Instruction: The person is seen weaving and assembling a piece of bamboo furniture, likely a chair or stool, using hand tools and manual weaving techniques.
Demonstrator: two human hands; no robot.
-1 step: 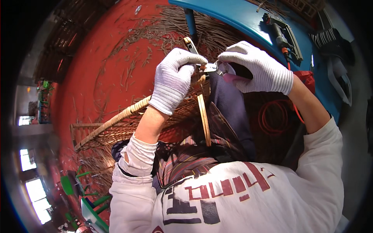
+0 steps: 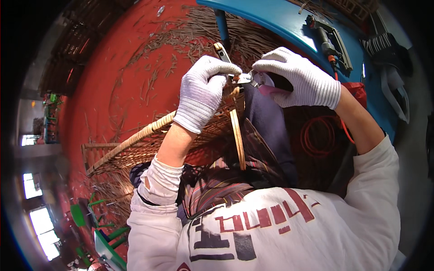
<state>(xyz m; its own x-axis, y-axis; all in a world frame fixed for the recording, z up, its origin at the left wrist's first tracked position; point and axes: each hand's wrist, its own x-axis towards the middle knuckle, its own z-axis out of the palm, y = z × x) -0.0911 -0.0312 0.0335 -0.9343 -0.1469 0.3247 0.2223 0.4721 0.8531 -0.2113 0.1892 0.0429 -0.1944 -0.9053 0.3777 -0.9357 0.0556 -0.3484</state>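
Across my lap lies a brown woven wicker basket (image 2: 147, 131) with a pale wrapped rim. My left hand (image 2: 201, 88), in a white knitted glove, is closed at its far end, thumb and forefinger pinched together; what lies between the fingertips is mostly hidden. My right hand (image 2: 300, 79), gloved alike, curls round the pink handles of pruning shears (image 2: 270, 90). Their metal jaws (image 2: 244, 78) touch or nearly touch the left fingertips, beside a small reddish-brown bit. A pale cane strip (image 2: 236, 135) hangs from there toward me. Past the left hand sticks up a metal-and-wood piece (image 2: 221, 51).
A blue table (image 2: 280, 27) stands at the far right, bearing a nail gun (image 2: 330, 45) with a red hose (image 2: 312, 137) coiled below. Cane offcuts (image 2: 199, 27) litter the red floor (image 2: 108, 86). Green stools (image 2: 108, 248) are at the lower left.
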